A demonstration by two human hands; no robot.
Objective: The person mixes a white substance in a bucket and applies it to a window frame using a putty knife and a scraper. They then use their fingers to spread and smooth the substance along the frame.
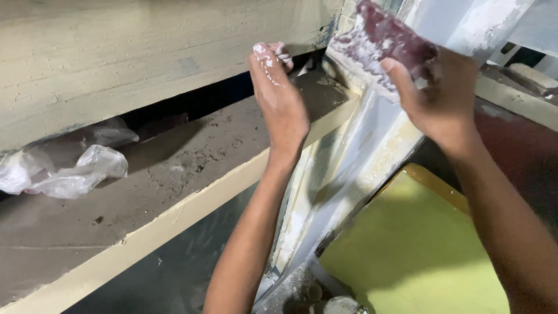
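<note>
My right hand (439, 96) grips a folded sheet of dark red sandpaper (383, 38), dusted white, and presses it against the top of a white-coated upright post (360, 151). My left hand (279, 96), smeared with white dust, rests against the same area where the post meets a pale beam (145, 52); its fingers curl onto the surface and hold nothing that I can see.
A dusty brown shelf (145, 186) with a cream front edge runs to the left. Crumpled clear plastic (70, 171) lies on it. A yellow-green panel (418, 250) sits at lower right. White dust piles at the post's foot (290, 285).
</note>
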